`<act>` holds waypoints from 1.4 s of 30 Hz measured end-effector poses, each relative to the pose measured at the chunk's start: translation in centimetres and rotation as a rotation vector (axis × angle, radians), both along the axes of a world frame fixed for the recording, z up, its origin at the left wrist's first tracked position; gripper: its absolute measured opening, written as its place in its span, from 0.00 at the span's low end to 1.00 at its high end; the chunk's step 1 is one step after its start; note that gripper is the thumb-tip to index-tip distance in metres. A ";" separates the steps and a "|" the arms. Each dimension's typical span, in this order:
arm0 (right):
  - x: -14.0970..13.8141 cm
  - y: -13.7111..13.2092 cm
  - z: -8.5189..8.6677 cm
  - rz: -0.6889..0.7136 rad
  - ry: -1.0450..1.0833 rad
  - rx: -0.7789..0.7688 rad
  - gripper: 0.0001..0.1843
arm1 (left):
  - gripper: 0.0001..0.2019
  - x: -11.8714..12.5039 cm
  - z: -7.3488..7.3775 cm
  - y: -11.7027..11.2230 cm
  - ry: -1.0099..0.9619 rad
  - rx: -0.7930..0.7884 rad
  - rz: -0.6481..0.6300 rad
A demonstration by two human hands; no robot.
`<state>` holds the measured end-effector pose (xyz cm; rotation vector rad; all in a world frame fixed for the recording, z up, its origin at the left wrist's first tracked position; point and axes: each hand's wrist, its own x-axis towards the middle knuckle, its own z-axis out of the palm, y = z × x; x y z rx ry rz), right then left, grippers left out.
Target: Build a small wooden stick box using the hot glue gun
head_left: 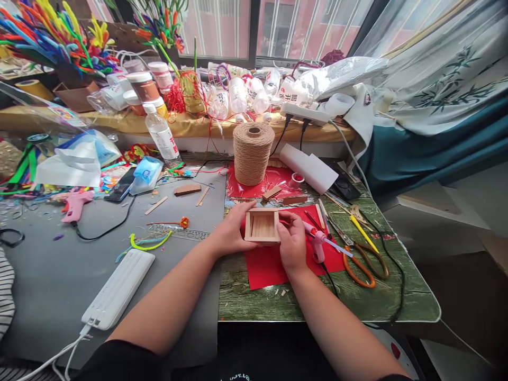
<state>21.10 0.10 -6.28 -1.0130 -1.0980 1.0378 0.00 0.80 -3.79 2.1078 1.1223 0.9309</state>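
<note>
Between my two hands is a small open wooden box (262, 210), its hollow side turned toward me. My left hand (229, 228) grips the box's left side, fingers curled behind it. On the right side, my right hand (292, 238) is closed round the edge with the thumb on the front. Under the box lies a sheet of red paper (264, 270). A pink glue gun (318, 246) with a clear glue stick sits just right of my right hand. Scissors with orange handles (363, 264) and a yellow pen (364, 234) lie farther right.
A big spool of twine (254, 153) stands behind the box. White power strip (119, 288), a second pink glue gun (77, 205) and a clear ruler (182, 232) lie to the left. Bottles and jars crowd the windowsill (210, 127). Black cords cross the right side.
</note>
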 end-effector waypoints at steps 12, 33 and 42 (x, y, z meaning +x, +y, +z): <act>-0.3 -0.2 -1.2 0.144 -0.171 0.027 0.25 | 0.55 0.0 -0.3 -0.2 0.100 -0.034 -0.089; -0.9 -6.0 6.9 0.083 -0.341 0.247 0.22 | 0.20 -0.5 -1.0 0.8 -0.119 -0.053 0.100; 0.6 2.9 21.9 0.282 -0.996 0.672 0.15 | 0.13 -0.4 -1.7 1.7 -0.069 -0.057 0.063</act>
